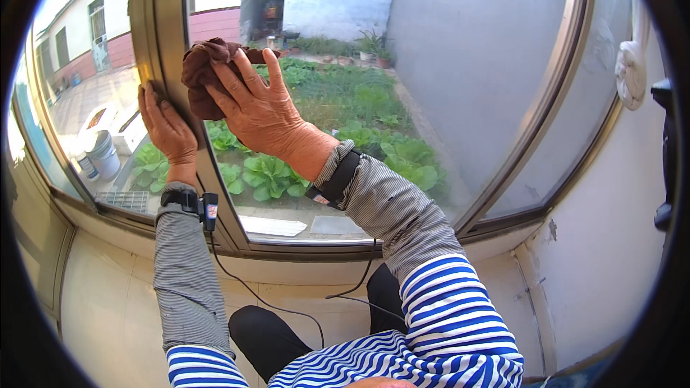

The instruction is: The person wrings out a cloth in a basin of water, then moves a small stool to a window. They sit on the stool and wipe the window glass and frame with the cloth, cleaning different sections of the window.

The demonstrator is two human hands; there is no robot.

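Observation:
My right hand (259,102) presses a bunched dark brown cloth (207,78) against the left part of a large window pane (474,64), beside the metal frame. Its fingers are spread over the cloth. Left of it and slightly lower, my left hand (168,126) rests with its fingers against the upright metal window frame (161,54) and holds nothing. Each wrist wears a black strap with a small device, and dark cables hang below.
Tiled wall (108,280) lies under the window's bottom rail. A knotted white curtain (630,75) hangs at the right, near a black object (668,156). Through the glass show leafy plants (269,175), a bucket (102,153) and a grey wall.

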